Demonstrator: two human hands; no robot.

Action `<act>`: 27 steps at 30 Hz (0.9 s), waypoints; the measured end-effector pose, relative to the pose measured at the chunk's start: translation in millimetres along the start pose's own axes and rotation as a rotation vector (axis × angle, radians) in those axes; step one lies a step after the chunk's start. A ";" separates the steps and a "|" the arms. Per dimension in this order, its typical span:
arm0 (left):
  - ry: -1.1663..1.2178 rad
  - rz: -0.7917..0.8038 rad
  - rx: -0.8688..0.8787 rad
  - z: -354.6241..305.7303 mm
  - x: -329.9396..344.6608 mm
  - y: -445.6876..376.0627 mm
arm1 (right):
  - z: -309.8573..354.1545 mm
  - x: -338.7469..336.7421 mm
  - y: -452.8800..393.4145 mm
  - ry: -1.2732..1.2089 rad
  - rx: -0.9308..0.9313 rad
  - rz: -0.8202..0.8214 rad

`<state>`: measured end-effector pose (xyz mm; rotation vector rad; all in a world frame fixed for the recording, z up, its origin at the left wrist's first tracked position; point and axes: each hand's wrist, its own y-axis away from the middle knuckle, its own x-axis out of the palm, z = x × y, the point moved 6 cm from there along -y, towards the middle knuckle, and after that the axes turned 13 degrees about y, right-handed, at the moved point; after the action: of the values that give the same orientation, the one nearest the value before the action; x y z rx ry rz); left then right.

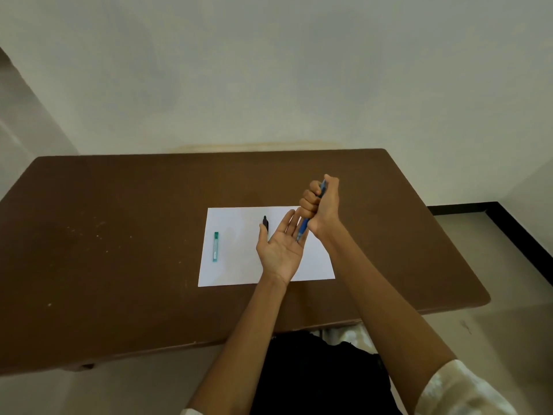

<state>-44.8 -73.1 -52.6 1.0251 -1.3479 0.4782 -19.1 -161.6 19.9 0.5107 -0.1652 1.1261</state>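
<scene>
The blue mechanical pencil (304,226) stands steeply above the paper's far right corner. Its long axis tilts slightly, top end up and away, tip down at the left hand (281,248). The right hand (321,205) grips its barrel in a full fist, thumb on top. The left hand lies palm up beneath, fingers straight and loosely spread. Beside its thumb a small black cap (265,223) lies on the white paper (239,265); a teal lead case (215,246) lies along the paper's left edge. The paper sits mid-way across the brown table (119,235), which stands against a pale wall (269,70).
</scene>
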 end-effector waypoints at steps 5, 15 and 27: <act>-0.011 -0.001 -0.015 4.7 -7.2 -4.7 | -15.0 -6.6 -6.7 0.026 0.029 -0.034; -0.038 -0.029 -0.007 7.7 -25.9 -14.3 | -28.6 -19.2 -20.8 0.038 0.053 -0.056; -0.026 -0.027 -0.022 8.8 -30.4 -19.2 | -35.5 -23.6 -30.4 0.039 0.067 -0.041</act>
<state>-41.0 -82.1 -88.3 1.0337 -1.3580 0.4299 -6.6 -174.2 -29.4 0.5486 -0.0828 1.1037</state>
